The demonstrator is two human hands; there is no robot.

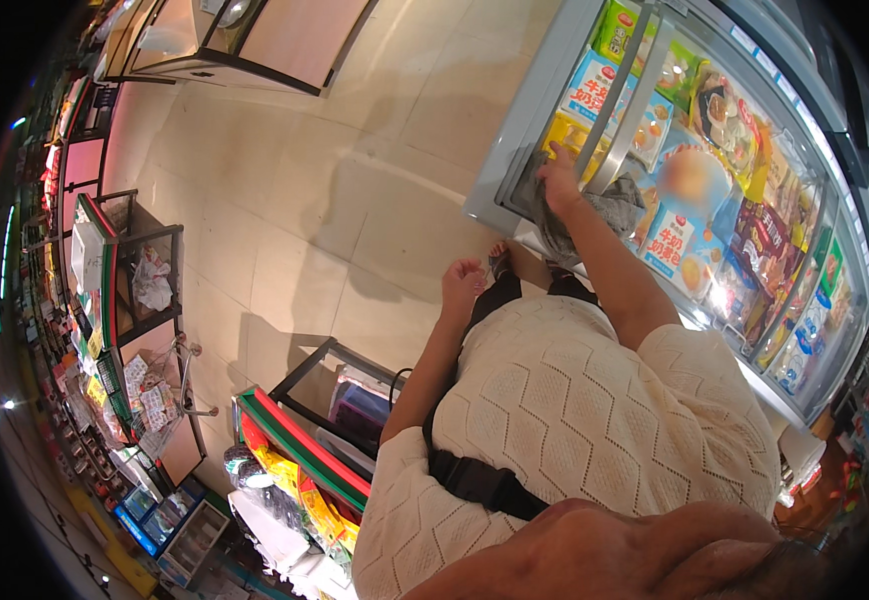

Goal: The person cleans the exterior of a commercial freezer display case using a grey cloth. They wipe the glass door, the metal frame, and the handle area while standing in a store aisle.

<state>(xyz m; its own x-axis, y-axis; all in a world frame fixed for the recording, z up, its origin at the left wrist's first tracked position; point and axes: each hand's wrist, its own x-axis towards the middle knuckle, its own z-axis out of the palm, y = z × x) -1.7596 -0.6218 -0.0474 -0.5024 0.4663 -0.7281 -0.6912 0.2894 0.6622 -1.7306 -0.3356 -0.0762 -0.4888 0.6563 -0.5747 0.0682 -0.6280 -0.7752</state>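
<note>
My right hand (559, 180) grips a grey cloth (614, 206) at the near edge of a chest freezer (506, 157). The cloth hangs over the rim and spreads below my fingers on both sides of my wrist. Close beside that hand, a metal frame bar (633, 112) crosses the glass top. Under the glass lie a yellow package (578, 139), a blue-and-white food box (592, 86) and a similar box (680, 244). My left hand (466, 281) hangs in the air over the floor, loosely curled and holding nothing.
Pale floor tiles (292, 172) stretch out in front and left. A display stand (307, 442) with red-green edging and packaged goods is close by my left arm. Further left are another stand (108, 262) and a metal-legged rack (194, 375). A wooden cabinet (277, 45) stands ahead.
</note>
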